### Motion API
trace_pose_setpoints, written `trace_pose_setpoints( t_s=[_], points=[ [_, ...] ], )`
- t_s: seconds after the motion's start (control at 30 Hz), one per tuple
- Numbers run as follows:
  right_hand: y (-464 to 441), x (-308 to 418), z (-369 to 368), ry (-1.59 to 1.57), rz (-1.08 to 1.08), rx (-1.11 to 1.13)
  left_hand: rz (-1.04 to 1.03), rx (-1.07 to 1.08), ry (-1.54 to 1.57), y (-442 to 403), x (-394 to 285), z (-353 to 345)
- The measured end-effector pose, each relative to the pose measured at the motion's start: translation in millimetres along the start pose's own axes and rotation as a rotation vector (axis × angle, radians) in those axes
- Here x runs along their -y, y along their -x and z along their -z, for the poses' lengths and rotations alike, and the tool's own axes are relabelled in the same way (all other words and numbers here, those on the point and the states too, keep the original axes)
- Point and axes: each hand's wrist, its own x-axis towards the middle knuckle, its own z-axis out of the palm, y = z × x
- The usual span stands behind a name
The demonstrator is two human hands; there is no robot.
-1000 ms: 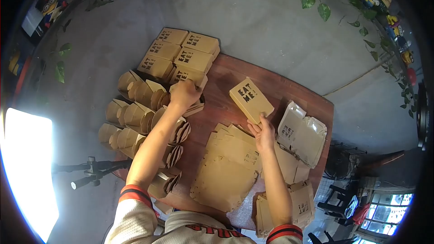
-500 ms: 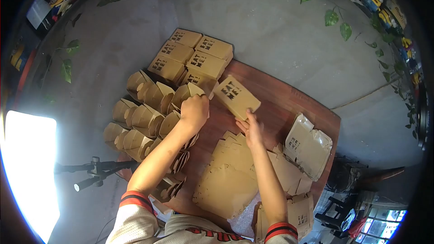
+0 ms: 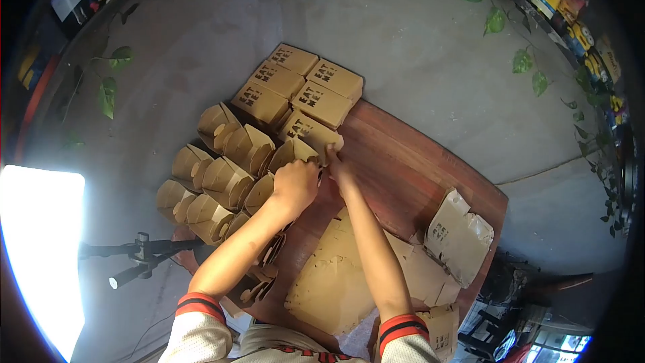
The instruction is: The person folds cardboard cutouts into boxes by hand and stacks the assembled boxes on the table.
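A closed brown cardboard box (image 3: 310,131) printed "EAT ME!" sits at the near end of the stacked boxes. My right hand (image 3: 339,169) grips its near right corner, thumb uppermost and the other fingers mostly hidden. Just left of it, my left hand (image 3: 295,187) is curled closed against an open-topped cardboard carton (image 3: 290,154); whatever its fingers pinch is hidden. More open cartons (image 3: 228,178), flaps raised, stand in rows to the left of that hand. Behind the gripped box are several closed boxes (image 3: 322,102) with the same print.
Flat cardboard sheets (image 3: 329,282) lie on the wooden table (image 3: 403,154) near my body. A crumpled printed carton piece (image 3: 460,235) rests at the right edge. On the left are a bright light panel (image 3: 44,249) and a black stand (image 3: 141,252). A grey wall (image 3: 416,60) rises behind.
My right hand has carried the closed box leftward from above the table to the near end of the stacked boxes. My left hand stays closed by the open carton. The view has shifted slightly.
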Motion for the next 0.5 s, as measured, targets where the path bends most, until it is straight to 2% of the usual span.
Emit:
trace_pose_setpoints(
  t_s=[0.07, 0.17, 0.27, 0.37, 0.5],
  points=[
    [-18.4, -9.8, -15.1, 0.092, 0.028, -0.054, -0.026, -0.037, 0.019, 0.7, 2.6, -7.5],
    [-13.2, 3.3, -6.9, 0.041, 0.027, 0.043, -0.040, -0.048, 0.029, 3.5, 4.5, -13.4],
    [9.8, 14.9, 0.3, 0.051, 0.130, -0.100, -0.053, -0.133, 0.017, 8.5, 2.4, -13.6],
    [0.0, 0.6, -9.8, -0.265, 0.045, -0.111, -0.062, -0.173, 0.006, 15.5, -2.1, -9.3],
    [-1.9, 3.1, -14.3, -0.454, 0.073, -0.066, -0.085, -0.210, 0.000, 24.4, -6.7, 0.8]
  ],
)
